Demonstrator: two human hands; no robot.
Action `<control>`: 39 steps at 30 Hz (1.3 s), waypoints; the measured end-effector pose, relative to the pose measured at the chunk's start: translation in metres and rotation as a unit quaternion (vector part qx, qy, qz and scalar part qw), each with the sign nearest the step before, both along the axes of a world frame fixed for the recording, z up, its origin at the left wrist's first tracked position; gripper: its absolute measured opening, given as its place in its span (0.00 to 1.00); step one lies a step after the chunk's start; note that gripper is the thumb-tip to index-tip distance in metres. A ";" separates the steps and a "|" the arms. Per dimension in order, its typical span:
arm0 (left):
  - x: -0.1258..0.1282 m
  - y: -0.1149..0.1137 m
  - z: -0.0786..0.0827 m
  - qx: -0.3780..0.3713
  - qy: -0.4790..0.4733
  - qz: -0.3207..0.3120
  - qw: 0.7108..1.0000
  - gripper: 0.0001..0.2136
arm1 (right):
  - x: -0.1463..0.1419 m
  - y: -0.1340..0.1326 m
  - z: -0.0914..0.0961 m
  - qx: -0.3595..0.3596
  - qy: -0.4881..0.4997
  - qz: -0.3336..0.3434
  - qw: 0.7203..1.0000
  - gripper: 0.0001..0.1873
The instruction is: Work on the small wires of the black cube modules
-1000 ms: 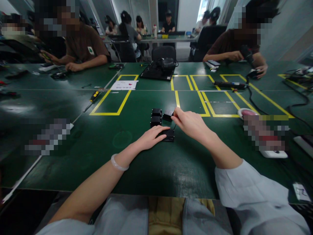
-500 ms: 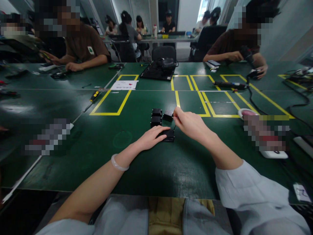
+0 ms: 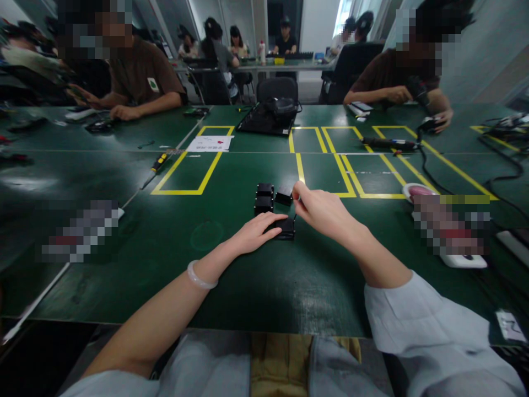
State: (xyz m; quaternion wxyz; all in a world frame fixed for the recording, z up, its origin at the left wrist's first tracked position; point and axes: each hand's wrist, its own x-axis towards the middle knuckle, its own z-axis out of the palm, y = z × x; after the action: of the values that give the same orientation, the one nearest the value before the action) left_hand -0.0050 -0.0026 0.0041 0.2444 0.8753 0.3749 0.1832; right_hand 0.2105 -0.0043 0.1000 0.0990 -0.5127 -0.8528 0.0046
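In the head view, my left hand (image 3: 257, 231) is laid over a small black block (image 3: 286, 229) on the table, thumb at its near side and fingers across its top. Just right of it, my right hand (image 3: 314, 205) is closed in a pinch on a thin dark rod-like tool (image 3: 295, 216). The tool's lower end meets the block's right side; its upper part is hidden in my fingers. Beyond my left hand stand two similar black blocks (image 3: 264, 197) in a row. Another black block (image 3: 284, 194) sits tilted beside them, close to my right fingertips.
Yellow tape outlines (image 3: 177, 193) mark the green table (image 3: 231, 298). A yellow-black screwdriver (image 3: 159, 162) lies left, near a paper sheet (image 3: 210, 144). A black panel (image 3: 264, 121) rests at the back. Blurred-out devices lie on both sides. Co-workers sit across the table.
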 end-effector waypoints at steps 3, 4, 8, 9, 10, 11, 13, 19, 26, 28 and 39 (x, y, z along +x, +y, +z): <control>0.000 0.000 -0.001 0.002 0.000 0.000 1.000 0.19 | 0.000 0.000 0.001 -0.002 -0.003 0.001 1.000 0.14; 0.000 0.000 -0.001 0.003 -0.001 0.001 1.000 0.19 | 0.000 0.000 0.001 -0.004 -0.005 0.002 1.000 0.15; 0.000 0.000 -0.001 0.003 0.001 0.002 1.000 0.19 | 0.000 0.002 0.000 -0.013 -0.009 -0.005 1.000 0.16; 0.000 0.000 -0.001 0.002 0.001 0.002 1.000 0.20 | 0.000 0.002 -0.001 -0.015 -0.007 -0.008 1.000 0.16; 0.000 0.000 -0.001 0.000 0.001 0.002 1.000 0.20 | 0.000 0.003 -0.001 -0.018 -0.004 -0.009 1.000 0.16; -0.001 -0.001 -0.001 -0.001 0.001 0.003 1.000 0.20 | 0.000 0.003 -0.002 -0.020 0.000 -0.009 1.000 0.16; -0.001 -0.001 -0.001 -0.004 0.002 0.005 1.000 0.20 | 0.001 0.004 -0.003 -0.019 0.009 -0.006 1.000 0.16; 0.000 0.000 0.000 0.003 -0.001 0.000 1.000 0.19 | 0.000 0.001 0.000 -0.016 0.009 -0.002 1.000 0.16; 0.000 0.000 -0.001 0.004 0.003 0.002 1.000 0.20 | -0.001 0.003 -0.002 -0.012 -0.002 -0.011 1.000 0.17; 0.000 -0.001 0.000 0.001 0.004 0.003 1.000 0.20 | 0.000 0.004 -0.004 -0.009 0.004 -0.011 1.000 0.17; 0.000 0.000 0.000 0.002 -0.003 0.006 1.000 0.20 | 0.000 0.001 -0.002 0.001 0.006 -0.006 1.000 0.17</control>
State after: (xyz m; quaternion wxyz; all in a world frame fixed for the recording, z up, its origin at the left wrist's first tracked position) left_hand -0.0048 -0.0027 0.0037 0.2428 0.8731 0.3787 0.1878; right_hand 0.2103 -0.0029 0.0979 0.1049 -0.5177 -0.8491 0.0063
